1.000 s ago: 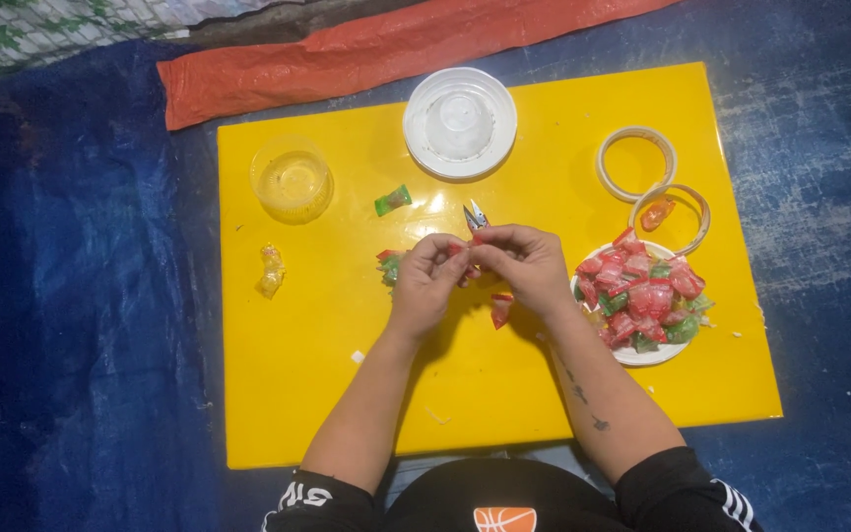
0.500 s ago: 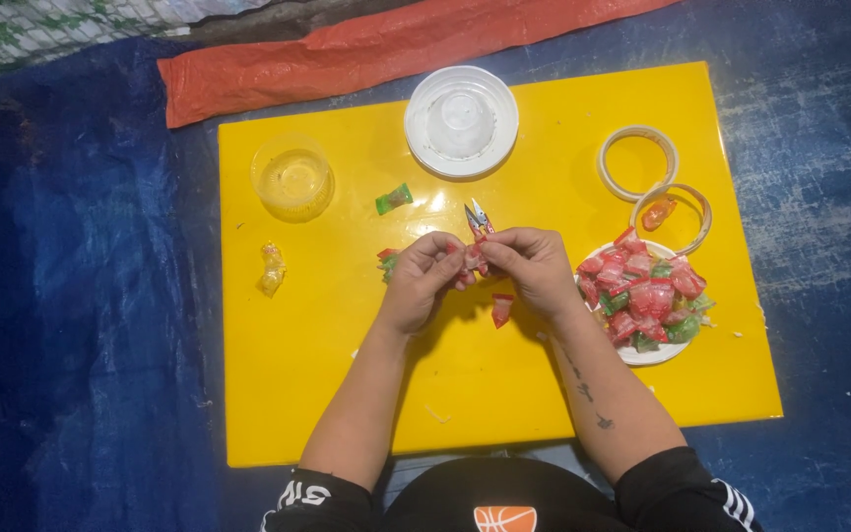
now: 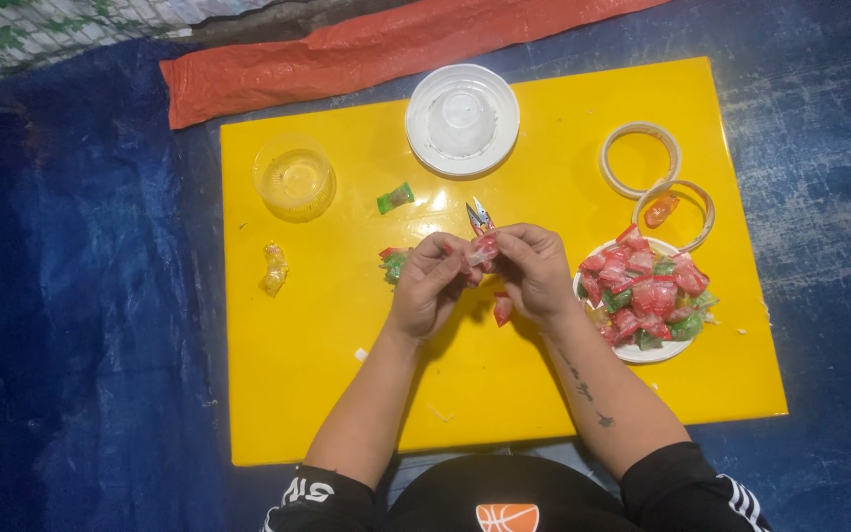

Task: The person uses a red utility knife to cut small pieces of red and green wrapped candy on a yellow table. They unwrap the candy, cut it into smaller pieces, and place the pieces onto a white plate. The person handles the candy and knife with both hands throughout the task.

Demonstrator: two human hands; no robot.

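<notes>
Red wrapped candy sits pinched between both hands above the yellow counter, left hand and right hand each clamped on an end. Best handled, I'd judge, by gripping the twisted ends firmly and pulling apart steadily, clear of the small snips. Versus a second ago, the hands have drawn slightly closer to the body; the plate of candies is unchanged.
</notes>
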